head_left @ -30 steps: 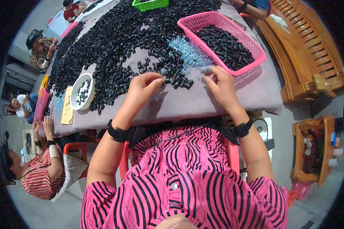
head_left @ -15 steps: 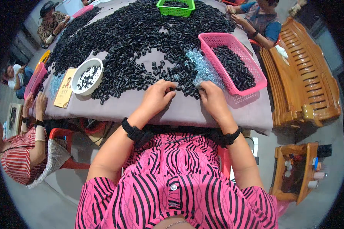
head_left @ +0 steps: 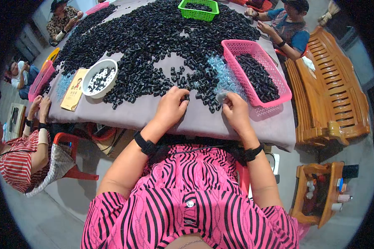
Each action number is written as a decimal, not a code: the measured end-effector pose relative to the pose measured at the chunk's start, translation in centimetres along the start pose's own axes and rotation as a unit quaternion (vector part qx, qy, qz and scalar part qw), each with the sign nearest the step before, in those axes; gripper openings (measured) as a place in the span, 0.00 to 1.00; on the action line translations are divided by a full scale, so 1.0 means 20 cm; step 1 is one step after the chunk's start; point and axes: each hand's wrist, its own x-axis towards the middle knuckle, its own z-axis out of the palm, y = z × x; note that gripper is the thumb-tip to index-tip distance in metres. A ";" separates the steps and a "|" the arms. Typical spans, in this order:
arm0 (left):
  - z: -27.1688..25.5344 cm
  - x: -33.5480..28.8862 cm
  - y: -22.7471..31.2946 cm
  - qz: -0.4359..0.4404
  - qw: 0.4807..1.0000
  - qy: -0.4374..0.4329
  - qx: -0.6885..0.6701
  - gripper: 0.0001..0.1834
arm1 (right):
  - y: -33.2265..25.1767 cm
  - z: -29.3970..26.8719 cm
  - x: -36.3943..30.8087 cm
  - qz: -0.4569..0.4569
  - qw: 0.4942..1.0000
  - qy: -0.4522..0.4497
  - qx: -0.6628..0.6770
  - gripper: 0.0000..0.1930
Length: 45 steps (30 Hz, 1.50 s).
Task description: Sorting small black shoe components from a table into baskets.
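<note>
My left hand (head_left: 171, 106) rests on the grey table cloth (head_left: 153, 118) at the near edge of a big heap of small black plastic pieces (head_left: 153, 37), its fingertips pinched on one black piece (head_left: 186, 98). My right hand (head_left: 236, 111) lies a little to the right, fingers closed on a small pale clear piece (head_left: 221, 97). A patch of clear bluish small parts (head_left: 220, 74) lies just beyond my right hand. To its right stands a pink basket (head_left: 257, 76) filled with black pieces. Both wrists wear black bands.
A white bowl (head_left: 99, 79) of black pieces and a yellow card (head_left: 74, 89) lie at the left. A green basket (head_left: 198, 9) stands at the far side. Other people sit at the left, far left and far right. A wooden bench (head_left: 332, 95) stands on the right.
The view has shifted, so the table sits higher and further right in the picture. My hands have drawn closer together at the heap's near edge, and my left hand has pinched a black piece.
</note>
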 end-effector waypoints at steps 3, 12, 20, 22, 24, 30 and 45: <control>0.00 0.01 -0.01 -0.017 1.000 -0.009 0.014 0.12 | -0.03 -0.04 0.01 0.068 0.991 0.024 0.114 0.09; -0.05 -0.02 0.02 -0.012 1.000 -0.016 -0.021 0.10 | -0.26 -0.03 0.07 0.088 0.934 -0.063 0.341 0.12; -0.09 -0.12 0.08 -0.180 0.889 -0.083 -0.414 0.05 | -0.42 0.06 0.13 0.084 0.890 -0.144 0.425 0.07; -0.10 -0.14 0.06 -0.181 0.883 -0.077 -0.426 0.05 | -0.44 0.08 0.13 0.075 0.888 -0.156 0.425 0.07; -0.11 -0.15 0.06 -0.182 0.877 -0.067 -0.440 0.06 | -0.44 0.10 0.12 0.081 0.887 -0.165 0.423 0.07; -0.14 -0.17 0.09 -0.199 0.862 -0.143 -0.443 0.10 | -0.49 0.10 0.10 0.062 0.912 -0.157 0.374 0.07; -0.11 -0.18 0.04 -0.179 0.822 -0.039 -0.540 0.07 | -0.49 0.13 0.06 0.088 0.892 -0.125 0.425 0.09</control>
